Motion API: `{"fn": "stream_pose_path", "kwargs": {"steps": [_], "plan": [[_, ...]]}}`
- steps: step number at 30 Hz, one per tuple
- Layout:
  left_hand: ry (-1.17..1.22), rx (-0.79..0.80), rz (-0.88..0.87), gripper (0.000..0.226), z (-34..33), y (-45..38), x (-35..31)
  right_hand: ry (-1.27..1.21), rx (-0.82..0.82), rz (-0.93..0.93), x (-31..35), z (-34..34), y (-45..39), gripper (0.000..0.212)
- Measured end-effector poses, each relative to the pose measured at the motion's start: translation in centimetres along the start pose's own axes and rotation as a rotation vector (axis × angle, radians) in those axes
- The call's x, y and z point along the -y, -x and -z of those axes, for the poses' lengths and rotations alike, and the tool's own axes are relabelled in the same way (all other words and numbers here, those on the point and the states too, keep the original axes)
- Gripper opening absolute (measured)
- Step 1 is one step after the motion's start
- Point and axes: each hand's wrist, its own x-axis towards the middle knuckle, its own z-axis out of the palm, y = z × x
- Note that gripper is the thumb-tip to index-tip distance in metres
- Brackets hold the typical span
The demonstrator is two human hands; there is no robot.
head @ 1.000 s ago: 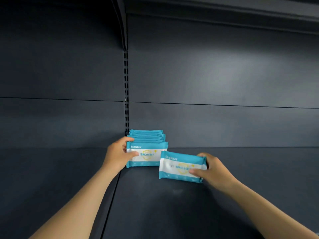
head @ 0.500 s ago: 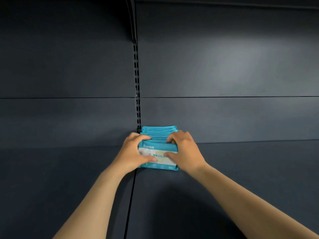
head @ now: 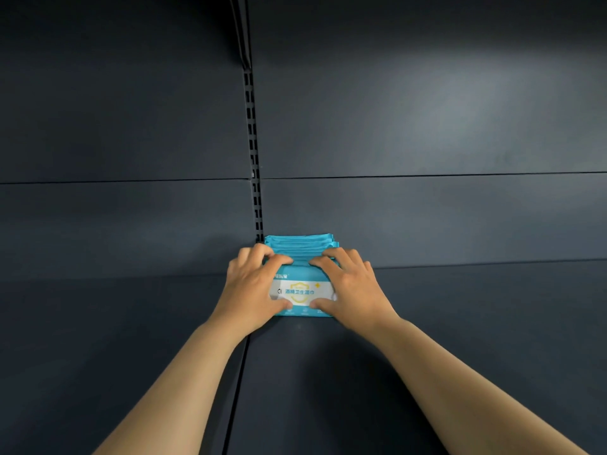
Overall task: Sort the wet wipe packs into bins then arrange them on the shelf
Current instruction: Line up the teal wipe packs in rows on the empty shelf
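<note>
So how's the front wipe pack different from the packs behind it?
The front pack shows its whole white label face; the packs behind show only teal top edges. The left hand and right hand grip the front pack's ends; the rearmost packs stand untouched. All are teal, upright in one row.

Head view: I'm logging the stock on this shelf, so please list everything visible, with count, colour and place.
wet wipe packs: one row standing front to back, exact count unclear, teal with a white label on the front pack, on the shelf against the back wall beside the upright.
shelf: one, dark grey, running across the lower half of the view.
back wall: dark grey panels, behind the shelf.
slotted upright: one, black, vertical, left of centre.
left hand: one, grips the left end of the front packs, fingers over the top, thumb on the front.
right hand: one, grips the right end the same way.
</note>
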Motion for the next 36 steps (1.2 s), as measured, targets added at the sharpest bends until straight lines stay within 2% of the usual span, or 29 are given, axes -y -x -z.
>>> {"fn": "stream_pose_path", "kwargs": {"steps": [8,13,17,23,26,30,33,36], "plan": [[-0.03,-0.012,0.034,0.069,-0.2,0.3,-0.5,-0.024,0.014,-0.018,0.0,-0.2,0.3,0.068],[-0.044,-0.045,0.136,0.068,1.6,1.3,-2.7,-0.115,-0.092,-0.166,0.7,2.4,2.3,0.072],[-0.044,0.091,0.166,0.066,4.1,2.7,-5.5,-0.025,-0.063,-0.219,0.5,6.4,5.7,0.066],[-0.002,0.146,0.138,0.061,8.1,8.7,-11.0,0.104,0.016,-0.208,2.0,12.5,14.4,0.064],[0.03,0.132,0.157,0.06,9.5,13.0,-14.4,0.083,-0.005,-0.183,3.1,15.2,19.9,0.057],[0.079,0.12,0.179,0.051,9.7,19.1,-18.8,0.021,0.053,-0.152,3.8,16.9,27.8,0.049],[0.092,0.218,0.173,0.042,7.7,23.7,-21.5,0.005,0.102,-0.147,3.1,16.4,33.8,0.047],[0.091,0.387,0.19,0.045,3.9,28.6,-23.8,-0.007,0.226,-0.225,2.3,14.6,39.7,0.049]]}}
